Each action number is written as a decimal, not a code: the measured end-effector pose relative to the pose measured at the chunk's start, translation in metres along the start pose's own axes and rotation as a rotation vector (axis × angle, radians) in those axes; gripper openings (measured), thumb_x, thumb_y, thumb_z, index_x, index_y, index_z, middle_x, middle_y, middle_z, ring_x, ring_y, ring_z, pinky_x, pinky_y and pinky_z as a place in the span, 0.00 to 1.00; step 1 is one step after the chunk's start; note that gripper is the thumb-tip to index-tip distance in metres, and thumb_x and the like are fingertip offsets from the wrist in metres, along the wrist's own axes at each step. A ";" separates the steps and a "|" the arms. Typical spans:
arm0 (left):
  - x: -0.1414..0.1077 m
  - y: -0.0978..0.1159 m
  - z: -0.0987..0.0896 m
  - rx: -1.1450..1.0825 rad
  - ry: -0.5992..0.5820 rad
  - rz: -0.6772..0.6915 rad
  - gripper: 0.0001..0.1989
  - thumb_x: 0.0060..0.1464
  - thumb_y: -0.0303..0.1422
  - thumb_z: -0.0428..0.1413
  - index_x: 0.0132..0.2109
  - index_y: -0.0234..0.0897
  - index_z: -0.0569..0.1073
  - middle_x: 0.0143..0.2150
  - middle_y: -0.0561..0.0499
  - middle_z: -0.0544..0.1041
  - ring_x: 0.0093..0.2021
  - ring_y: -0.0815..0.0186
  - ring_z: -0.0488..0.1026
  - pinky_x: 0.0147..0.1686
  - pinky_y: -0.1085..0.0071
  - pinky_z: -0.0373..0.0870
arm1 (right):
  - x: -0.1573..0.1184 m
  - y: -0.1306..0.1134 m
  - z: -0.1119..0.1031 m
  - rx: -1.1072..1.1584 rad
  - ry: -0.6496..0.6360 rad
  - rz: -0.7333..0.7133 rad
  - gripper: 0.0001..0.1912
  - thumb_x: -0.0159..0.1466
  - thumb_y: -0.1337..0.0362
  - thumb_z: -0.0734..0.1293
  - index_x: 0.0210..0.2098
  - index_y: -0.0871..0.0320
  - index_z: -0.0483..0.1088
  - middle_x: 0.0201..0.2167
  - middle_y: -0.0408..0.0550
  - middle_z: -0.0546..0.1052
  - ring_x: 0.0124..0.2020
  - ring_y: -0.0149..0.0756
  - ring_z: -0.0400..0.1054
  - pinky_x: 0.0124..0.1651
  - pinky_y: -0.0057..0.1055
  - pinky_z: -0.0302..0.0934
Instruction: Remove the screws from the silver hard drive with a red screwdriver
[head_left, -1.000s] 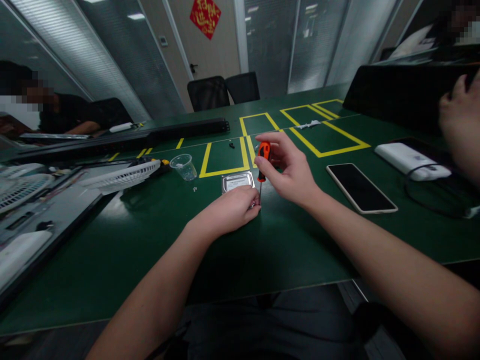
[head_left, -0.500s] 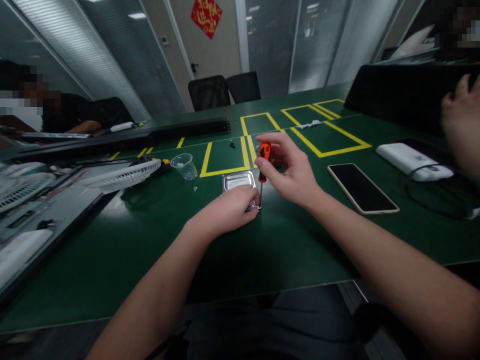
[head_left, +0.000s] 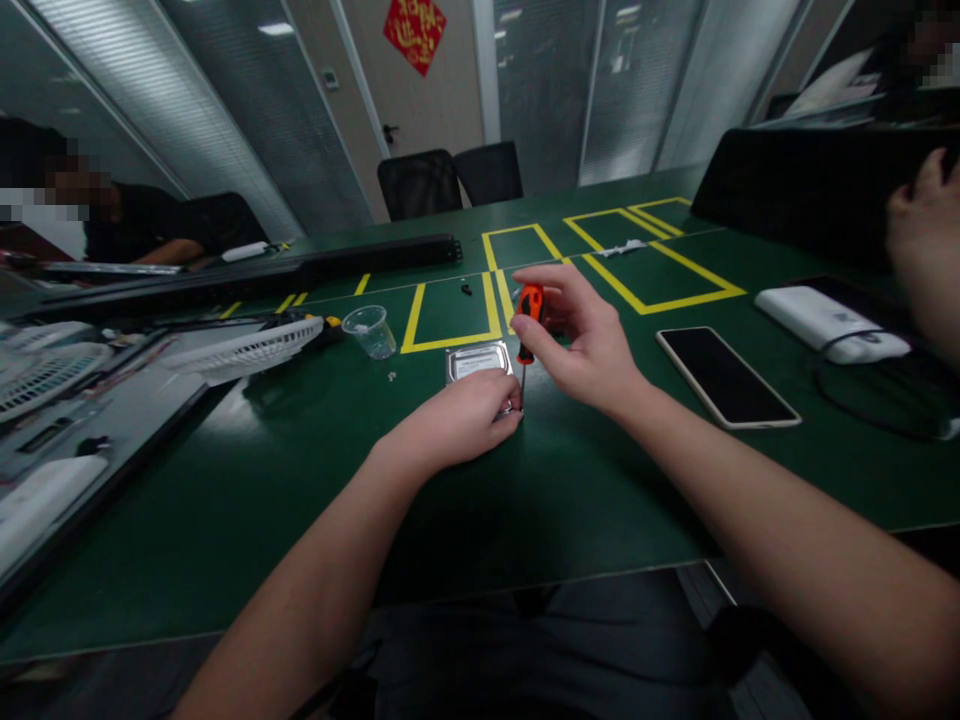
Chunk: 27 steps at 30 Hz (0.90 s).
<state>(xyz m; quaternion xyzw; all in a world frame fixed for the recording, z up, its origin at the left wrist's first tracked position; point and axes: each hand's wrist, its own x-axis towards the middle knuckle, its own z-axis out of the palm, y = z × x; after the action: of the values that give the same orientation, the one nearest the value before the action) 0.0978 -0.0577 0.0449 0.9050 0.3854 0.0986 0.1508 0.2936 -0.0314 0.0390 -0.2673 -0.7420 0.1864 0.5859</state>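
Observation:
A silver hard drive (head_left: 477,361) lies on the green table (head_left: 300,540) in front of me. Its near part is covered by my left hand (head_left: 474,408), whose fingers are closed on its near right edge. My right hand (head_left: 581,335) grips an orange and black screwdriver (head_left: 530,325) by the handle. The screwdriver stands upright, its shaft pointing down beside my left fingertips at the drive's near right corner. Whether the tip sits in a screw cannot be made out.
Left of the drive are a clear plastic cup (head_left: 369,333), tiny pieces (head_left: 391,377) and a panel with white fans (head_left: 247,350). On the right lie a phone (head_left: 726,377), a white power bank (head_left: 831,322) with a cable, and another person's hand (head_left: 926,250).
Both my hands, the drive and the screwdriver stay almost in place. The whole view has shifted very slightly.

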 end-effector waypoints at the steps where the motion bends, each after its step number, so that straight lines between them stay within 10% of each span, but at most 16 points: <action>1: 0.000 0.000 0.000 0.000 0.001 -0.001 0.04 0.66 0.28 0.57 0.40 0.35 0.74 0.39 0.46 0.78 0.39 0.60 0.73 0.46 0.64 0.73 | 0.000 0.000 0.000 0.000 0.001 0.000 0.18 0.73 0.54 0.72 0.60 0.47 0.72 0.43 0.46 0.78 0.38 0.40 0.74 0.40 0.40 0.75; 15: 0.001 0.000 0.000 -0.026 0.003 0.003 0.04 0.66 0.27 0.57 0.39 0.35 0.73 0.39 0.47 0.78 0.37 0.62 0.72 0.43 0.65 0.71 | 0.006 -0.004 -0.004 0.316 -0.075 0.054 0.19 0.74 0.48 0.71 0.58 0.51 0.76 0.55 0.48 0.82 0.48 0.38 0.82 0.57 0.41 0.80; 27: 0.000 0.000 0.000 -0.023 0.014 0.010 0.03 0.66 0.27 0.57 0.40 0.35 0.74 0.39 0.46 0.78 0.37 0.61 0.73 0.44 0.65 0.72 | 0.008 -0.010 -0.002 0.187 -0.065 0.014 0.19 0.69 0.53 0.77 0.56 0.50 0.78 0.46 0.46 0.81 0.42 0.36 0.77 0.47 0.36 0.78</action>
<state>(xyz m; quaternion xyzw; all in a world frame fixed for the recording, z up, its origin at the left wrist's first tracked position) 0.0976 -0.0575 0.0449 0.9045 0.3806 0.1101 0.1579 0.2922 -0.0346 0.0515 -0.2107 -0.7380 0.2674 0.5827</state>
